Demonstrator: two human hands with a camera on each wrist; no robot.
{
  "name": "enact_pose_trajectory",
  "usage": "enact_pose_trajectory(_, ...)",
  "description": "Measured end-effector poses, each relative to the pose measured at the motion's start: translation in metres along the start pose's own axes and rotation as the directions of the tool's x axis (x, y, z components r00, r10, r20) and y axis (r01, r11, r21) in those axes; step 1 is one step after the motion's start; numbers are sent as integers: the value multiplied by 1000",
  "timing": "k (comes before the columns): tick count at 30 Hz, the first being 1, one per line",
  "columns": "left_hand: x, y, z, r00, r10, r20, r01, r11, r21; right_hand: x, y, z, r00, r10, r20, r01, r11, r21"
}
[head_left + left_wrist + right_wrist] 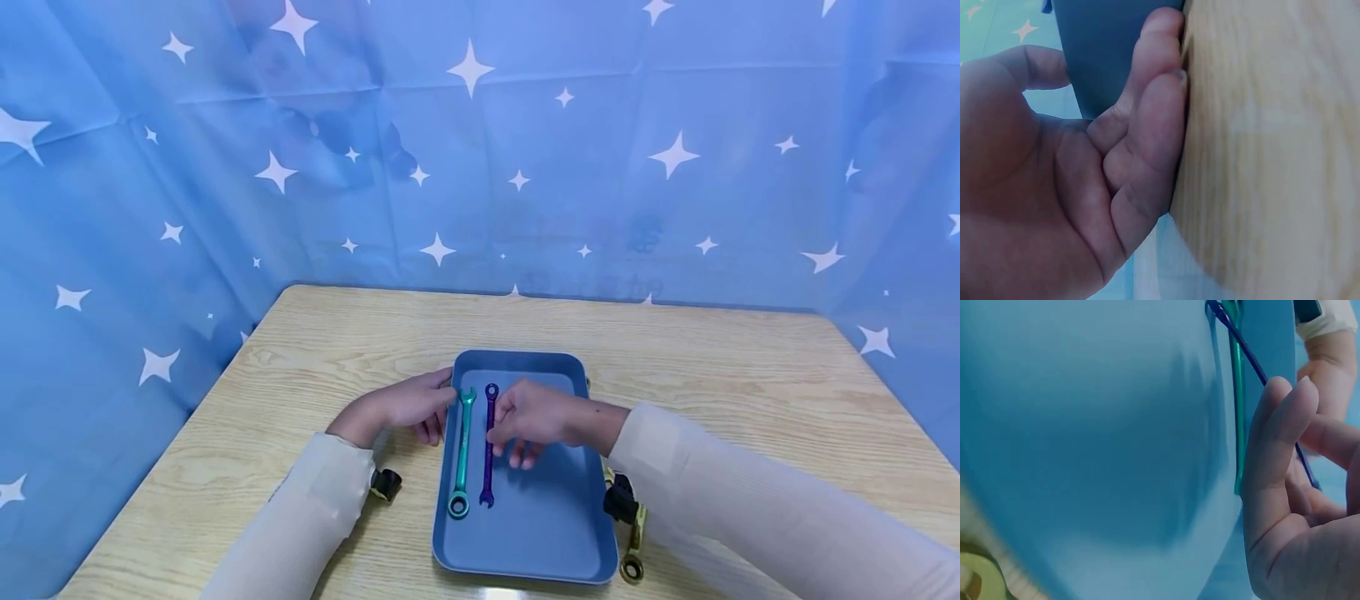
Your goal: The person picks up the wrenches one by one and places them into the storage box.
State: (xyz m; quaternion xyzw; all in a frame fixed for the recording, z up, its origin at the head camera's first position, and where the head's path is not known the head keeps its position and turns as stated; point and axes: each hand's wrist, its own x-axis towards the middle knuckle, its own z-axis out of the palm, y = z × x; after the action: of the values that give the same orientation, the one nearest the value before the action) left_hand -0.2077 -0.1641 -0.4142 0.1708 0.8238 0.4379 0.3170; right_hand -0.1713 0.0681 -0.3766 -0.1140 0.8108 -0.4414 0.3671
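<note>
A purple combination wrench [488, 479] is pinched between the thumb and fingers of my right hand [536, 414], over a blue-grey tray [540, 533]. In the right wrist view the purple wrench [1247, 351] slants, its open end low by the tray floor and its other end raised. Left of it, a green ratchet wrench [462, 450] lies lengthwise inside the tray. My left hand [412, 404] holds the tray's left side. The left wrist view shows its thumb at the rim and its curled fingers low along the outer wall [1100, 50], near the tabletop.
Just outside the tray's right wall lies a gold wrench [632, 560], partly hidden by my right wrist and its black strap device [620, 500]. The wooden table [360, 325] extends around the tray. Behind it hangs a blue curtain [510, 208] with white stars.
</note>
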Motion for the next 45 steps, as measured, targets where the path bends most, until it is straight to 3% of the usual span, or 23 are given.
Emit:
enact_pose_trajectory(10,1,-2,0,1000,1,-6,-1,1000,-5,6,-5,1,999,50,2,-50,998,-40)
enact_pose_trajectory(25,2,-1,0,1000,1,-3,-1,1000,-6,17,-3,-3,980,196,43,-189,971,-144)
enact_pose_trajectory(38,3,-2,-1,1000,3,3,-3,1000,-13,21,-15,-2,968,235,84,-194,920,-340)
enact_pose_trajectory(45,2,-4,-2,1000,4,13,-4,1000,-21,25,-20,0,968,234,90,-185,909,-373)
